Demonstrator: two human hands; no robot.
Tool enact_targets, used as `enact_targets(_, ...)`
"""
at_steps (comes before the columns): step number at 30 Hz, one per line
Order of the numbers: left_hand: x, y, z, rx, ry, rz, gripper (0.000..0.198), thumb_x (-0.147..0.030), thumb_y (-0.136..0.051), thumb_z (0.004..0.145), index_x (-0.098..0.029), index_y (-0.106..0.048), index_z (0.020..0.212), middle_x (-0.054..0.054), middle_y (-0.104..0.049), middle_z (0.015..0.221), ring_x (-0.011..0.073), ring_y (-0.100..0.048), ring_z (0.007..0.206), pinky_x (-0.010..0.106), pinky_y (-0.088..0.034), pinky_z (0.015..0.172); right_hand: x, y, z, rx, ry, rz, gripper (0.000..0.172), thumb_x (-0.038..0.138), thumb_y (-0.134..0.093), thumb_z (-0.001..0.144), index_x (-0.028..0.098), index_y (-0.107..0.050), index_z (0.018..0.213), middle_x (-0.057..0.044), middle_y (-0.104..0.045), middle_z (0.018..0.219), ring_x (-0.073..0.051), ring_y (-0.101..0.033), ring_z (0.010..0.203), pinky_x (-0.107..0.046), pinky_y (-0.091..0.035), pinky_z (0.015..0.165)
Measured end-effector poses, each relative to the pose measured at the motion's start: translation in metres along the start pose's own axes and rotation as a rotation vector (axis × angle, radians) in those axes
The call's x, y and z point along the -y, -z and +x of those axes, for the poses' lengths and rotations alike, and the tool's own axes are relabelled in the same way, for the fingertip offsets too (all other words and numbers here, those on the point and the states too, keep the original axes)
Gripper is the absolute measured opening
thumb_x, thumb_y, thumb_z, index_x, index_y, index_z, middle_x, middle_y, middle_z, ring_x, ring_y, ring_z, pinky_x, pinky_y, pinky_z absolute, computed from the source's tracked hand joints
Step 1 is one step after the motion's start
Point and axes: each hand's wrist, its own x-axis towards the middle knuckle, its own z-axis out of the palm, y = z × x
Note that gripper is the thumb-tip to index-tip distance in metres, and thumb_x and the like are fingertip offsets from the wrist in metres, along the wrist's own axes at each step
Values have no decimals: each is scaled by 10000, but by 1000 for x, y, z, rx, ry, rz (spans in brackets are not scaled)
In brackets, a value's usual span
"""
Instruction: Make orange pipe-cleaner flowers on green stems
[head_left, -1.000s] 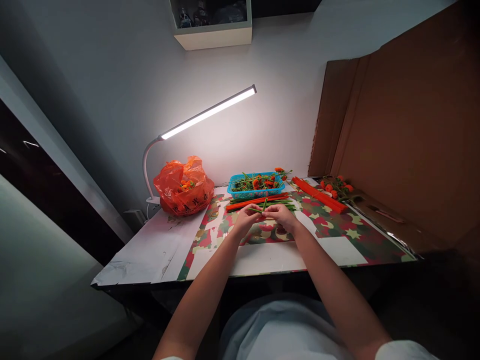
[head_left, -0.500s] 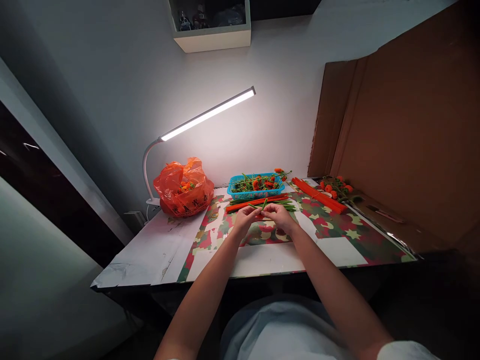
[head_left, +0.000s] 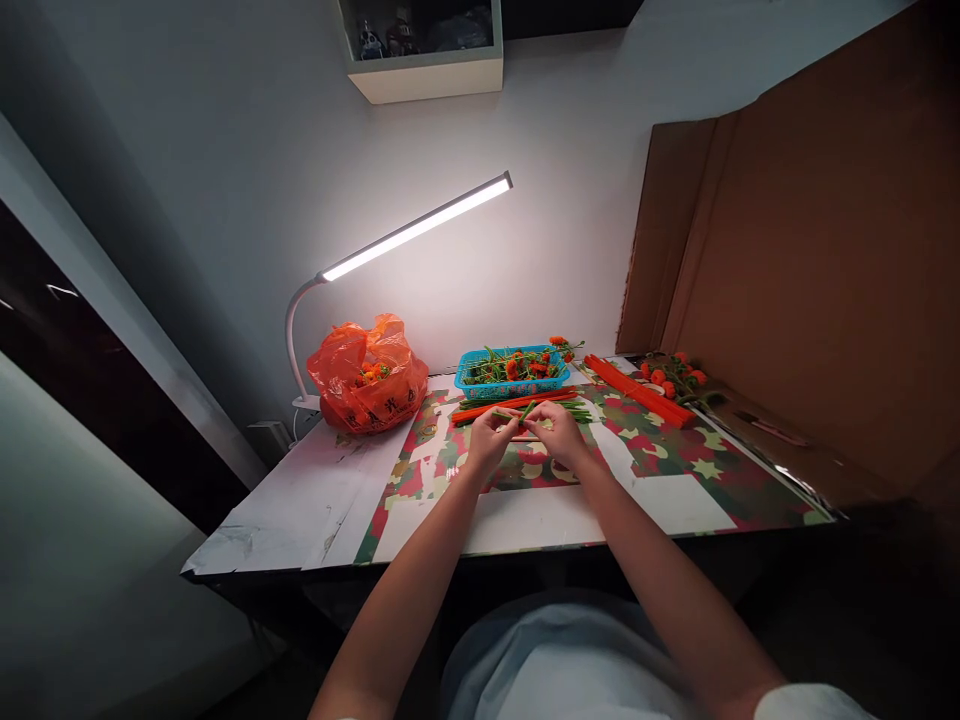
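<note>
My left hand point(head_left: 489, 440) and my right hand point(head_left: 557, 434) meet above the patterned table cover, fingertips pinched close together. Each grips part of a short green fuzzy stem, which looks like a pipe cleaner point(head_left: 528, 408); one end pokes up between the hands and another shows over the left fingers. Whether it is one bent piece or two, I cannot tell. Just beyond the fingers lie orange-red pipe cleaners point(head_left: 466, 416) and a bundle of green pipe cleaners point(head_left: 577, 410), partly hidden by my hands.
Behind the bundles stands a blue basket point(head_left: 511, 391) of orange flowers with green stems. An orange plastic bag point(head_left: 367, 405) sits left, beside a lit lamp point(head_left: 420, 228). Right are more orange-red pipe cleaners point(head_left: 637, 390), orange flowers point(head_left: 667, 377) and a tall cardboard sheet point(head_left: 810, 250).
My fingers have shifted slightly around the green pipe cleaner, and the end between them now leans lower. The left-hand end shows more. Everything else stays put.
</note>
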Motion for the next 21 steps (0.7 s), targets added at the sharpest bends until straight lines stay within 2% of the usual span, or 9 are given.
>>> enact_targets(2,-1,-1,-2,-29,-97,143,110,-253,-690,665,-170,-618,675,56,-656,811,160,-606,728,269,-503,626,-1,-3,-1,-35,-22,-69,175,297,-592,742,197,-567,600,-46,-602,742,-198,-540,771,-329,-406,728)
enact_targets(4,-2,-1,-4,-43,-184,248,55,-197,-643,686,-189,-594,662,56,-649,834,172,-600,771,267,-497,629,-2,-8,-2,-44,-113,-46,184,307,-587,729,194,-544,590,-42,-591,726,-189,-525,724,-315,-402,672)
enact_targets(8,-5,-1,-5,4,-323,366,116,-123,-598,682,-211,-550,623,59,-638,868,190,-590,844,314,-490,756,-2,-17,-4,68,-373,278,254,433,-612,699,186,-579,649,-26,-609,691,-163,-528,647,-282,-407,591)
enact_targets(10,-5,-2,-5,35,-340,383,123,-118,-608,671,-216,-557,617,63,-641,879,199,-587,873,336,-476,822,-1,-19,-4,104,-455,396,308,486,-641,661,184,-585,636,-24,-618,672,-161,-534,646,-277,-406,589)
enact_targets(12,-4,-2,-4,17,-314,345,105,-146,-630,669,-217,-569,622,63,-646,884,200,-588,875,330,-487,808,0,-18,-4,85,-480,437,341,516,-658,634,183,-587,624,-23,-622,664,-161,-537,656,-277,-409,601)
enact_targets(15,0,-1,-2,-100,-200,225,67,-235,-668,673,-202,-610,672,58,-657,856,180,-603,796,290,-510,690,3,-16,-3,22,-392,407,319,496,-649,652,181,-618,685,-29,-640,725,-162,-545,698,-284,-429,655)
enact_targets(17,4,1,1,-155,-73,102,156,-305,-708,646,-180,-630,697,46,-661,785,159,-609,704,285,-518,655,5,-14,-3,-2,-289,306,259,435,-632,687,181,-639,737,-38,-647,776,-162,-539,710,-292,-434,675)
enact_targets(21,9,5,8,-125,171,-139,300,-372,-789,540,-141,-622,634,32,-655,651,147,-624,627,321,-541,693,9,-9,-4,-55,-46,54,125,300,-590,764,196,-659,753,-54,-638,817,-183,-539,750,-315,-426,700)
